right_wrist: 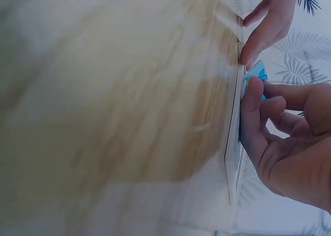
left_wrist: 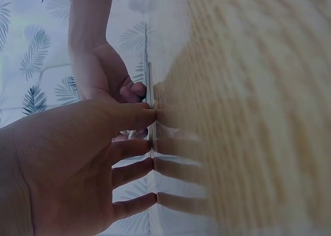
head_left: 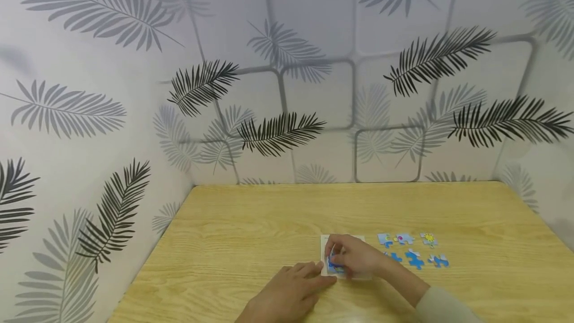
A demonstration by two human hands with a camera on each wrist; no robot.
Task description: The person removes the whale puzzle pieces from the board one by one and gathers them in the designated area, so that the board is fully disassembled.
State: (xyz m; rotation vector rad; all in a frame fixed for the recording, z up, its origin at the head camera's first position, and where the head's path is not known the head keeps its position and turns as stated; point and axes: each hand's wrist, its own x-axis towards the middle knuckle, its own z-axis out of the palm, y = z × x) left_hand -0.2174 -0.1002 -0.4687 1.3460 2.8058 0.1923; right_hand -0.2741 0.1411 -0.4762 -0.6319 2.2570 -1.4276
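A white-bordered puzzle board lies flat on the wooden table, with blue puzzle pieces inside its frame. My right hand is over the board and pinches a light-blue jigsaw piece between thumb and fingers. In the right wrist view that piece is tilted up from the board's surface, partly covered by the fingertips. My left hand rests at the board's near left corner, its fingers extended. From the left wrist, the thumb and fingertips of this hand meet the tabletop and the board's edge.
Loose jigsaw pieces lie right of the board in two rough rows. The far row includes a piece with a yellow sun and one with a pink swirl; a blue piece is in the near row. A leaf-patterned wall borders the table's back.
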